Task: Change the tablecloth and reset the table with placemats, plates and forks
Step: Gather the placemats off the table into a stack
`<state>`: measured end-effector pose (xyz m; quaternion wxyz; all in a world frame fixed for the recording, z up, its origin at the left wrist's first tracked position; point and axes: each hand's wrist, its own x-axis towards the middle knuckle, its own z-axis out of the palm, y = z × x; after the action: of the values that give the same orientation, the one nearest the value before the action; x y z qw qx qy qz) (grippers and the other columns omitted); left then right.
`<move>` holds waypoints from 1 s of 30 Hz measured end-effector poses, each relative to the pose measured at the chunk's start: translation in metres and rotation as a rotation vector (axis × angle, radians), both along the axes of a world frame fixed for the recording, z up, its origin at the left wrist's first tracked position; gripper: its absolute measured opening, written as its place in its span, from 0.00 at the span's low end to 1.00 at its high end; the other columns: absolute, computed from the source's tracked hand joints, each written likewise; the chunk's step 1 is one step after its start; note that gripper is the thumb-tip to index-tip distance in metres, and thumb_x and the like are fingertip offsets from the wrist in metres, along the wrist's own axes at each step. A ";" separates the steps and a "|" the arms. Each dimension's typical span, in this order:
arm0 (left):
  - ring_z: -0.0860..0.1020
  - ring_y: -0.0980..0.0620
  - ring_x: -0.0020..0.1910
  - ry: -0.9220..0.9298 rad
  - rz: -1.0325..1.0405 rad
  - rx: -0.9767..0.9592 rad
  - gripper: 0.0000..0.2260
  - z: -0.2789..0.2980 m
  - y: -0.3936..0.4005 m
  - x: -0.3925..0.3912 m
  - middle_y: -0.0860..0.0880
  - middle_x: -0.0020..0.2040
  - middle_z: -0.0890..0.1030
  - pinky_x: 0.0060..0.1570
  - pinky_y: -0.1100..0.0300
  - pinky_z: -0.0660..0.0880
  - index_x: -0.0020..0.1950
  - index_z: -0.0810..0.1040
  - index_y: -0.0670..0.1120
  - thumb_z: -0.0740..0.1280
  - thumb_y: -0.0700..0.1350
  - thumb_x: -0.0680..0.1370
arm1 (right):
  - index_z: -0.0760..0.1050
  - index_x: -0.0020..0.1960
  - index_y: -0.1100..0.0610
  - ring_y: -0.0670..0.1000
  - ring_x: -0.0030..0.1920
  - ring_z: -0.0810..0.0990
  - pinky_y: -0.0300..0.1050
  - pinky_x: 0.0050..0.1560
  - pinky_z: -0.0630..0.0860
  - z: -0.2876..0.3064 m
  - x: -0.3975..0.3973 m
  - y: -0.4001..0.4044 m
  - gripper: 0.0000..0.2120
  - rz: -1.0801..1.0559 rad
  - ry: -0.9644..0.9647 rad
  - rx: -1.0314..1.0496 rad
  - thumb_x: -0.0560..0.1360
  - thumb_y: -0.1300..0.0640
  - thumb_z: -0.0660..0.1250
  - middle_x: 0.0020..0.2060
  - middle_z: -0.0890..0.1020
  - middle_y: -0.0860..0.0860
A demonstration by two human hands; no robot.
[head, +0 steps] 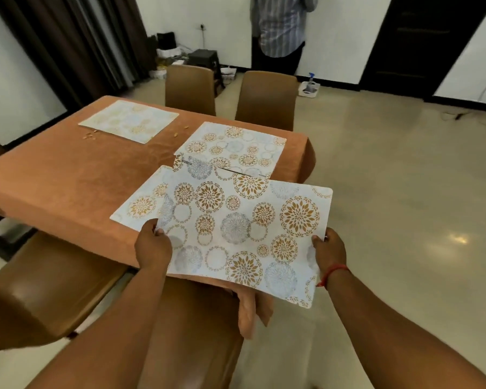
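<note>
Step in hand: placemats. The orange tablecloth is already spread over the table, one corner hanging off at 5 o'clock below your hands. No plates or forks in view yet.

Hands: your left hand pinches the left edge of a floral placemat, thumb on top; your right hand, red thread on the wrist, grips the right edge the same way. You hold the held placemat tilted above the near right corner of the table, its near edge overhanging the cloth toward the floor.

Other mats: one mat lies flat at 11 o'clock, well apart from the rest. A second mat lies at 12 o'clock before the far right chair. A third mat lies at 9 o'clock of the held one, partly under it. Between the second mat and the held one a flap with printed lettering shows; cannot tell whether it is another sheet or a folded corner.

Crumbs sit on the cloth just beside the far left mat.

Judgement: three places set, the fourth in progress, and the spot left looks crowded. Next move calls for lowering the held mat flat, square to the table edge, clear of the overlap at 9 o'clock and not hanging off the near side. Then plates and forks remain

A second person stands by the far wall, not involved
</note>
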<state>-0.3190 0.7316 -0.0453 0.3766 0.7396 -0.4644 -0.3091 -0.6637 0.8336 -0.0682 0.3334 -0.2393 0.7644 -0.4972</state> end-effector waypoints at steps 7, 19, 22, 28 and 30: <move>0.76 0.37 0.60 -0.129 0.160 0.028 0.21 0.021 -0.013 -0.053 0.40 0.64 0.79 0.57 0.49 0.74 0.71 0.73 0.44 0.56 0.32 0.80 | 0.77 0.57 0.57 0.54 0.49 0.78 0.45 0.52 0.73 0.000 -0.043 -0.063 0.10 0.138 -0.172 0.015 0.81 0.65 0.60 0.49 0.81 0.51; 0.75 0.38 0.60 -0.531 0.184 0.015 0.26 0.020 -0.103 -0.035 0.41 0.62 0.78 0.62 0.40 0.71 0.71 0.70 0.45 0.61 0.33 0.73 | 0.74 0.67 0.55 0.56 0.60 0.76 0.52 0.65 0.72 -0.017 -0.007 -0.200 0.15 0.288 -0.262 0.129 0.80 0.61 0.64 0.59 0.78 0.49; 0.71 0.38 0.65 -0.669 0.161 0.064 0.32 0.012 -0.139 -0.019 0.41 0.69 0.72 0.70 0.38 0.63 0.76 0.64 0.44 0.63 0.32 0.72 | 0.74 0.66 0.60 0.59 0.58 0.77 0.52 0.62 0.73 -0.018 0.019 -0.224 0.14 0.241 -0.279 0.159 0.81 0.64 0.63 0.59 0.79 0.54; 0.59 0.40 0.77 -0.738 0.061 0.188 0.33 0.002 -0.183 -0.011 0.43 0.79 0.60 0.77 0.40 0.51 0.80 0.57 0.43 0.63 0.35 0.76 | 0.77 0.51 0.54 0.58 0.48 0.80 0.53 0.51 0.79 -0.051 0.066 -0.269 0.08 0.278 -0.299 0.271 0.79 0.66 0.63 0.51 0.82 0.57; 0.57 0.41 0.78 -0.747 -0.008 0.274 0.32 -0.009 -0.188 -0.010 0.44 0.80 0.57 0.77 0.40 0.50 0.81 0.55 0.45 0.62 0.37 0.78 | 0.74 0.56 0.61 0.56 0.42 0.77 0.48 0.44 0.76 -0.050 0.080 -0.277 0.07 0.322 -0.297 0.332 0.79 0.66 0.61 0.45 0.80 0.55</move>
<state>-0.3290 0.5437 -0.0546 0.0785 0.8428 -0.5266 -0.0791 -0.5836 0.5571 -0.1181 0.5513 -0.2245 0.7303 -0.3353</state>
